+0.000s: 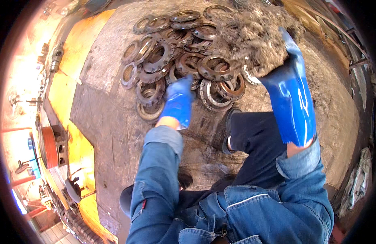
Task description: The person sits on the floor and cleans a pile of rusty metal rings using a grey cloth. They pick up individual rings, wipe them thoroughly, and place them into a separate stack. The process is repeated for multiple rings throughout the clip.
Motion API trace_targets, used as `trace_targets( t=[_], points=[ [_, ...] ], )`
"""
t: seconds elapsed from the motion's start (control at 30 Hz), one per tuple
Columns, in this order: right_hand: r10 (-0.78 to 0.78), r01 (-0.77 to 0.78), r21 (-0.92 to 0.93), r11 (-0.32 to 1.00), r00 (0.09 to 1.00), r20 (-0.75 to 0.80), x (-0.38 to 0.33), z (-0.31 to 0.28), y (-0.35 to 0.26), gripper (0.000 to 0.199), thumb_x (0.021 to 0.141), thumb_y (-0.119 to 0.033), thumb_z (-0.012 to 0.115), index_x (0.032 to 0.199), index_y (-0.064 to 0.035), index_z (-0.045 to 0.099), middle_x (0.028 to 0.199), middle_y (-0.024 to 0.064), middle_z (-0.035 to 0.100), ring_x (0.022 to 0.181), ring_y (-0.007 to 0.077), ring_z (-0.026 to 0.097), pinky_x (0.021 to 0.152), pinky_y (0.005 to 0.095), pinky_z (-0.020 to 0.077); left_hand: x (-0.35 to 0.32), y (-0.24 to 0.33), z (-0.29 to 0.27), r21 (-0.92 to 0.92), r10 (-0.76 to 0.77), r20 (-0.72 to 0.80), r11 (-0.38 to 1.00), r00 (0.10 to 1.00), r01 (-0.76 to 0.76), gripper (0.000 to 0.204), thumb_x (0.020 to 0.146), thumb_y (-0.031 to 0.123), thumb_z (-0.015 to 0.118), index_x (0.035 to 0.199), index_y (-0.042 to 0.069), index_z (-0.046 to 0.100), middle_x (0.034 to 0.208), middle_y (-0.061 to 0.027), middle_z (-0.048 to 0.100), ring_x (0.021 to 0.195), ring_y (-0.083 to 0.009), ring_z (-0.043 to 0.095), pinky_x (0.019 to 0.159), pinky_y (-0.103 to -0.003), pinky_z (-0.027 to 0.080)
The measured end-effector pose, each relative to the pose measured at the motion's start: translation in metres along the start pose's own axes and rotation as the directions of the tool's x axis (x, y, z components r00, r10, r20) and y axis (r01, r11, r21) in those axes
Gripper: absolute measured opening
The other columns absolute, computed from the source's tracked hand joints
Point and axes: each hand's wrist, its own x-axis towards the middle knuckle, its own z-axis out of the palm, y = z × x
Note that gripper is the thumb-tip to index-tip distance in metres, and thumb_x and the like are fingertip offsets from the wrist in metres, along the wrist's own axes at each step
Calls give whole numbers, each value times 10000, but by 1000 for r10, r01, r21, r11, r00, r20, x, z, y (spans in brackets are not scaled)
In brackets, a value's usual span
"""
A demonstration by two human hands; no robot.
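Note:
Both hands wear blue rubber gloves. My left hand (179, 96) reaches down to a pile of rusty metal rings (184, 57) on the grimy floor and rests on the near rings; its grip is hidden by the glove's back. My right hand (289, 61) is raised and closed on a big wad of grey fibrous waste (253, 36), which hangs over the right side of the ring pile. My denim sleeves and dark trouser leg (257, 138) fill the lower part of the view.
The dirty concrete floor (114, 118) is edged with yellow paint (78, 53) on the left. A red round machine part (49, 146) and other metal pieces lie at the far left. My black shoe (229, 130) stands just below the rings.

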Motion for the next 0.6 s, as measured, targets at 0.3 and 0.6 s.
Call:
trace_targets(
  t=[0.3, 0.6],
  points=[
    [45, -45, 7, 999, 997, -63, -2, -36, 8, 544, 839, -229, 578, 1331, -20, 477, 1275, 195, 574, 1161, 330, 567, 1009, 525, 442, 124, 77, 71, 409, 540, -216, 807, 814, -427, 425, 841, 178, 599, 1248, 61, 563, 1095, -114, 678, 1018, -246, 609, 874, -378, 425],
    [179, -177, 45, 983, 983, -43, 1, -34, 36, 489, 885, -220, 552, 1319, -6, 482, 1252, 195, 587, 1132, 327, 587, 986, 510, 469, 142, 52, 99, 252, 407, -235, 903, 883, -349, 321, 860, 177, 565, 1161, 101, 649, 1029, -81, 684, 990, -219, 632, 911, -406, 388]
  ],
)
